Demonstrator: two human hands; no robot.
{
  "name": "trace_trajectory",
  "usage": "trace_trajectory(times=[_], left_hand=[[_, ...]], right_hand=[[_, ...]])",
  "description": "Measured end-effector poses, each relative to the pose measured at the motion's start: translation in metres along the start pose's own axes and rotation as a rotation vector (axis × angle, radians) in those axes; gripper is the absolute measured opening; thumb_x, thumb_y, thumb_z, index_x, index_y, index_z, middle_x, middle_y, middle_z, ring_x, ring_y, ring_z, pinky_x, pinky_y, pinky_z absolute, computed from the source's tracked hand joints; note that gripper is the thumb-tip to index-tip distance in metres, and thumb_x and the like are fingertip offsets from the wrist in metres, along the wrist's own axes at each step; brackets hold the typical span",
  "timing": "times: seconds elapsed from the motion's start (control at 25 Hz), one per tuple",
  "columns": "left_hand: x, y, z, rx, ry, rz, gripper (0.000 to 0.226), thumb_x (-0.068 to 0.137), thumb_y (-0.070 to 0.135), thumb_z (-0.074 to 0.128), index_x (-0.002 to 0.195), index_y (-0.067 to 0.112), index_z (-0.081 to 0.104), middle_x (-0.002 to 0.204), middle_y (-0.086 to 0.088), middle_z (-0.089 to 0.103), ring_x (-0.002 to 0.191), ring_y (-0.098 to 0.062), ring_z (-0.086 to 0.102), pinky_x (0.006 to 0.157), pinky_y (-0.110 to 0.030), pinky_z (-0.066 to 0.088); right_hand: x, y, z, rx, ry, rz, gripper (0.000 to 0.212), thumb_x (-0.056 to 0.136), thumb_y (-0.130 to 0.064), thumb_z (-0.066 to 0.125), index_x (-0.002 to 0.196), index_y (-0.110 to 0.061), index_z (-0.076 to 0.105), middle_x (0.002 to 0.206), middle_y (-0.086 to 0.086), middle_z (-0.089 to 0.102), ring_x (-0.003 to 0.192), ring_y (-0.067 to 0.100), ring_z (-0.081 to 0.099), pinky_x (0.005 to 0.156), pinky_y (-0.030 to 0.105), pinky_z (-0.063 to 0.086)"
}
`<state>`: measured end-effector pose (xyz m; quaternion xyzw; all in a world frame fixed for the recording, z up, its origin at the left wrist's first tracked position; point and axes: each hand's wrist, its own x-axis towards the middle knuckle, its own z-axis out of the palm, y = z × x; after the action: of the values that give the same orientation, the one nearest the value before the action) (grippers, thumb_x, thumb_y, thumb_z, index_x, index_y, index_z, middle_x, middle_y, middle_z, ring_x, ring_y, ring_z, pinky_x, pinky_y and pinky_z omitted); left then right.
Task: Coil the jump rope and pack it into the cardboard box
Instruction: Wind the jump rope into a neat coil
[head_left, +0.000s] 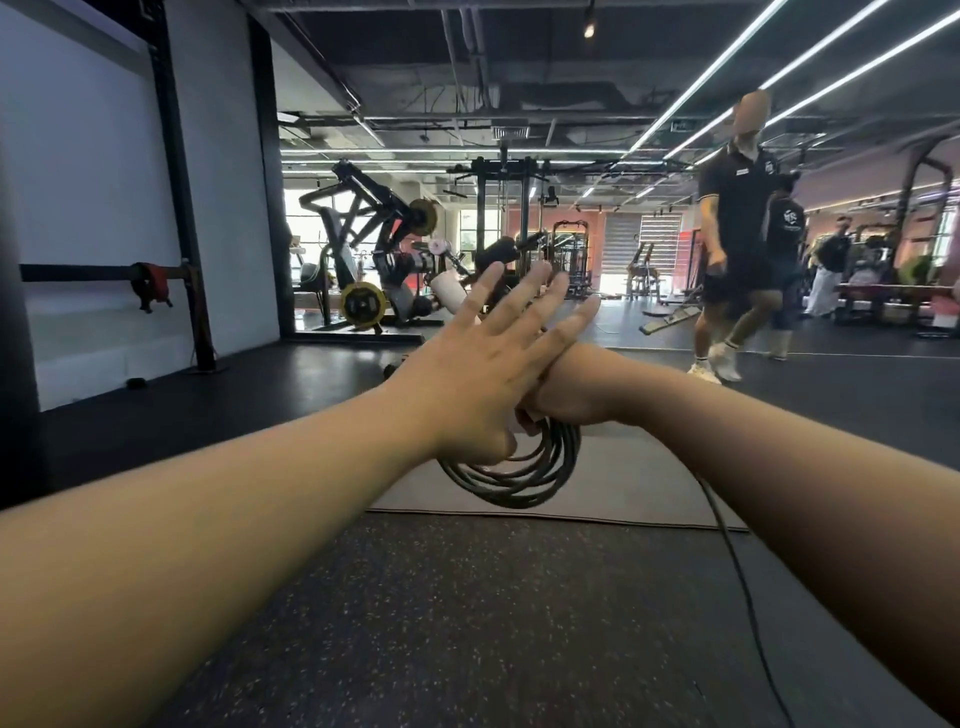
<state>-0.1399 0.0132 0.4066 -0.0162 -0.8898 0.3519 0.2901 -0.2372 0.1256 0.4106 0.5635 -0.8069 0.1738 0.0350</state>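
Note:
The black jump rope (524, 483) hangs as a coil of several loops below my two hands, held up in front of me. My left hand (467, 384) has its fingers spread wide and pointing up, with the coil looped around it at the thumb. Just behind it, my right hand (576, 389) is closed in a fist on the rope at the top of the coil. A pale handle end (519, 422) peeks out between the hands. One loose strand (737, 571) trails from under my right forearm down to the floor at the lower right. No cardboard box is in view.
A grey mat (623, 483) lies on the dark speckled rubber floor (467, 623) under the coil. A person in black (737, 234) walks at the right, a few steps away. Weight machines (374, 260) stand at the back, a wall-mounted bar (104, 273) at the left.

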Motion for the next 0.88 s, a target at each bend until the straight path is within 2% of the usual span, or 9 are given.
trace_trajectory(times=[0.08, 0.12, 0.2, 0.24, 0.32, 0.56, 0.68, 0.76, 0.88], left_hand=[[0.007, -0.002, 0.005, -0.062, 0.004, -0.063, 0.115, 0.079, 0.036, 0.071, 0.16, 0.024, -0.01, 0.146, -0.01, 0.054, 0.149, -0.029, 0.03, 0.123, -0.05, 0.003], [0.006, -0.006, 0.006, -0.129, 0.012, -0.14, 0.104, 0.083, 0.032, 0.069, 0.161, 0.026, 0.0, 0.122, -0.005, 0.069, 0.134, -0.029, 0.051, 0.119, -0.048, 0.024], [0.0, -0.021, 0.011, -0.224, 0.029, -0.248, 0.06, 0.091, 0.03, 0.06, 0.146, 0.026, 0.038, 0.091, -0.001, 0.068, 0.1, -0.03, 0.068, 0.082, -0.043, 0.054], [-0.005, -0.028, 0.014, -0.249, 0.009, -0.258, 0.034, 0.093, 0.028, 0.056, 0.126, 0.023, 0.052, 0.084, 0.0, 0.062, 0.089, -0.03, 0.067, 0.069, -0.039, 0.052], [-0.014, -0.039, 0.018, -0.293, -0.011, -0.293, 0.002, 0.093, 0.022, 0.054, 0.094, 0.022, 0.051, 0.08, -0.001, 0.061, 0.079, -0.03, 0.064, 0.059, -0.034, 0.042], [-0.027, -0.06, 0.025, -0.833, 0.05, -0.794, 0.015, 0.099, 0.031, 0.059, 0.09, 0.021, 0.065, 0.07, 0.003, 0.069, 0.058, -0.013, 0.059, 0.051, -0.026, 0.038], [-0.029, -0.061, 0.025, -1.399, 0.2, -1.179, 0.015, 0.098, 0.02, 0.063, 0.104, 0.008, 0.069, 0.069, -0.001, 0.068, 0.056, -0.015, 0.062, 0.052, -0.027, 0.051], [-0.023, -0.052, 0.026, -1.797, 0.309, -1.404, 0.014, 0.098, 0.013, 0.062, 0.108, 0.004, 0.066, 0.072, -0.005, 0.066, 0.055, -0.017, 0.065, 0.053, -0.031, 0.057], [0.0, -0.027, 0.031, -2.004, 0.307, -1.634, 0.014, 0.101, 0.011, 0.053, 0.09, 0.009, 0.062, 0.074, -0.005, 0.066, 0.05, -0.021, 0.065, 0.045, -0.035, 0.058]], right_hand=[[-0.002, -0.001, -0.008, 0.121, -0.001, -0.021, 0.016, 0.098, -0.015, 0.059, 0.095, -0.004, 0.07, 0.08, 0.01, 0.071, 0.063, 0.005, 0.059, 0.069, 0.027, 0.047], [-0.003, -0.002, -0.012, 0.23, 0.001, -0.023, 0.014, 0.097, -0.02, 0.064, 0.097, -0.007, 0.07, 0.084, 0.014, 0.073, 0.064, 0.007, 0.062, 0.067, 0.026, 0.051], [-0.004, 0.0, -0.023, 0.315, -0.02, 0.009, 0.028, 0.091, -0.038, 0.072, 0.105, -0.013, 0.069, 0.086, 0.01, 0.069, 0.065, 0.011, 0.059, 0.06, 0.025, 0.048], [-0.005, 0.004, -0.029, 0.322, -0.04, 0.046, 0.039, 0.087, -0.048, 0.073, 0.108, -0.015, 0.069, 0.087, 0.007, 0.065, 0.065, 0.013, 0.055, 0.057, 0.027, 0.045], [-0.008, 0.017, -0.038, 0.34, -0.092, 0.102, 0.055, 0.081, -0.063, 0.071, 0.107, -0.015, 0.071, 0.086, 0.006, 0.064, 0.062, 0.016, 0.049, 0.054, 0.03, 0.04], [-0.027, 0.057, -0.063, 0.524, -0.002, 0.194, 0.034, 0.095, -0.04, 0.067, 0.075, -0.011, 0.067, 0.056, 0.003, 0.041, 0.05, 0.019, 0.045, 0.053, 0.032, 0.051], [-0.029, 0.072, -0.056, 0.819, 0.217, 0.28, 0.033, 0.092, -0.041, 0.07, 0.073, -0.017, 0.057, 0.054, 0.001, 0.038, 0.05, 0.021, 0.047, 0.056, 0.034, 0.057], [-0.024, 0.07, -0.042, 1.082, 0.322, 0.312, 0.032, 0.092, -0.042, 0.07, 0.083, -0.015, 0.056, 0.059, 0.001, 0.046, 0.058, 0.024, 0.056, 0.067, 0.041, 0.065], [-0.011, 0.037, -0.02, 1.364, 0.265, 0.196, 0.038, 0.093, -0.054, 0.061, 0.095, -0.017, 0.054, 0.089, 0.01, 0.065, 0.09, 0.035, 0.069, 0.08, 0.053, 0.064]])
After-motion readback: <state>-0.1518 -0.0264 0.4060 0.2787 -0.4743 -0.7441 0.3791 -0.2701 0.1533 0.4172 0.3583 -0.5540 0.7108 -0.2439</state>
